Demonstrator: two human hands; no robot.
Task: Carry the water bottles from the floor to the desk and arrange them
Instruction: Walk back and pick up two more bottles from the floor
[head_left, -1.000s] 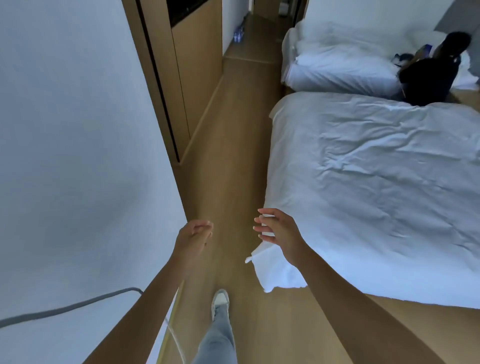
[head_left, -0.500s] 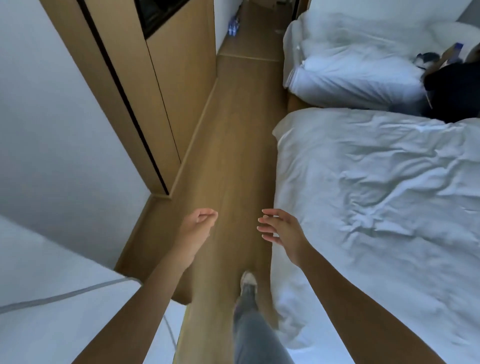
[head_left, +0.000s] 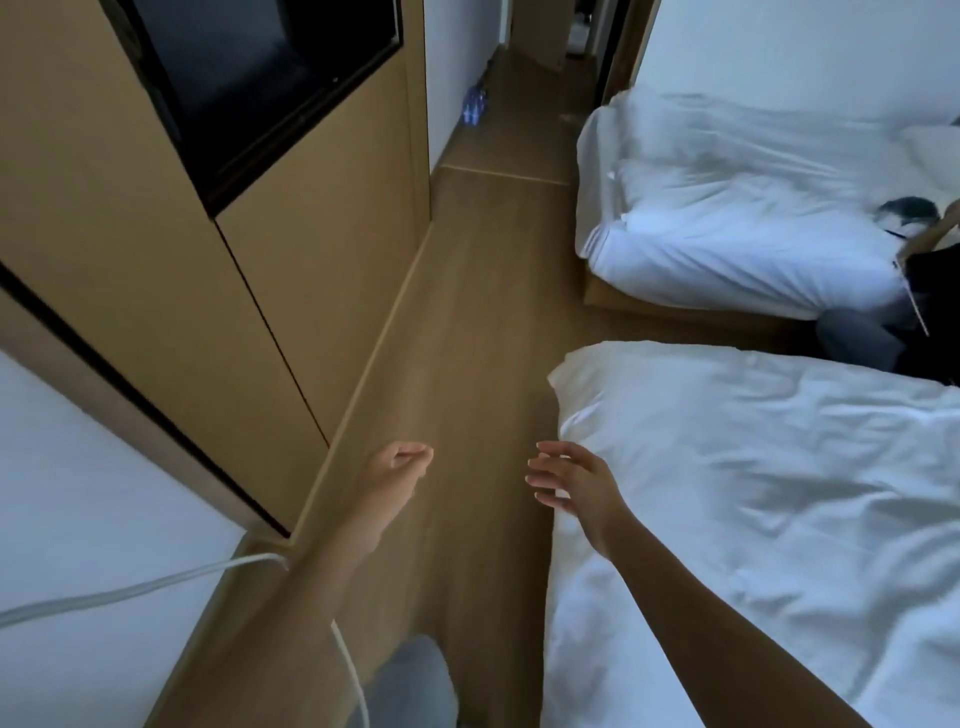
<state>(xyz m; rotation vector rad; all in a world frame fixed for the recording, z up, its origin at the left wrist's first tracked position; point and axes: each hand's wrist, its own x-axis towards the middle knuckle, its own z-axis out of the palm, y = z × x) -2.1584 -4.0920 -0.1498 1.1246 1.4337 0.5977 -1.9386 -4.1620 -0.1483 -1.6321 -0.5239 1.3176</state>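
Closer now, the water bottles stand on the floor far ahead of both hands, beside the wall. Left hand hangs loosely curled, right hand spread; both empty. No desk shows; carrying seems not yet begun.

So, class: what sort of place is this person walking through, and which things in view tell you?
Probably a hotel room: two beds with white bedding, the near bed and the far bed, and a screen set in wooden wall panelling.
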